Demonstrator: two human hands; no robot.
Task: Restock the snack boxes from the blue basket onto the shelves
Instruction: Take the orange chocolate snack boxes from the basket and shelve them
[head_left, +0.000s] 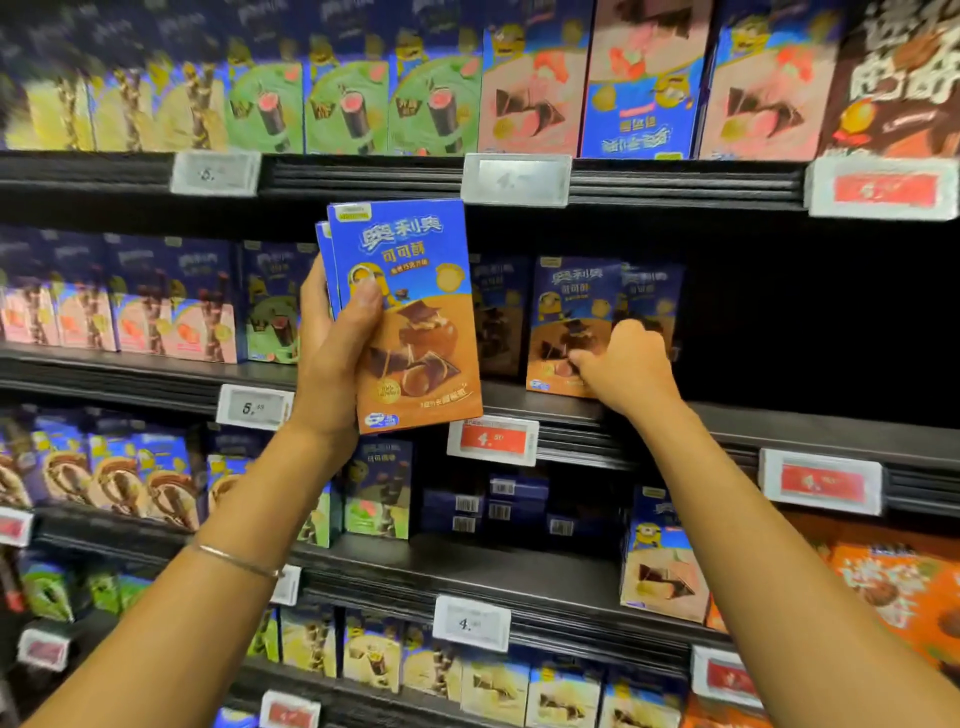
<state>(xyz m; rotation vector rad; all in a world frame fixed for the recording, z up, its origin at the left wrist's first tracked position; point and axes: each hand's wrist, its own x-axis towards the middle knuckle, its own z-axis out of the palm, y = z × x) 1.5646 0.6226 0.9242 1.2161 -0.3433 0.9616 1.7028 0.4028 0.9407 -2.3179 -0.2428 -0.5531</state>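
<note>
We face a tall black metal shelving unit (519, 564). Its tiers are packed with upright rows of blue-topped cardboard cartons (343, 104) in yellow, green, pink and brown designs. Much of the top row is blurred.

In the middle of our view, held in the air in front of the middle shelf (779, 415), is a stack of flat rectangular cardboard snack boxes (421, 312). It stands upright and leans slightly to the left. The front box has a bright blue upper half with white Chinese lettering and a yellow cartoon figure. Its orange-brown lower half pictures chocolate-filled triangular pieces. The edge of a second box shows behind its left side.

Just to the right, a matching blue and orange-brown box (563, 306) stands upright near the front of the middle shelf, with another close behind it on its right.

Our left hand (332, 358) grips the stack from its left side, with the thumb pressed across the front and the fingers wrapped behind. Our right hand (623, 371) has its fingers curled round the lower right corner of the shelf box, holding it.

A white plastic price label with a red panel (493, 440) is clipped to the shelf lip just below the stack. A thin silver bangle (234, 561) circles the left forearm.
</note>
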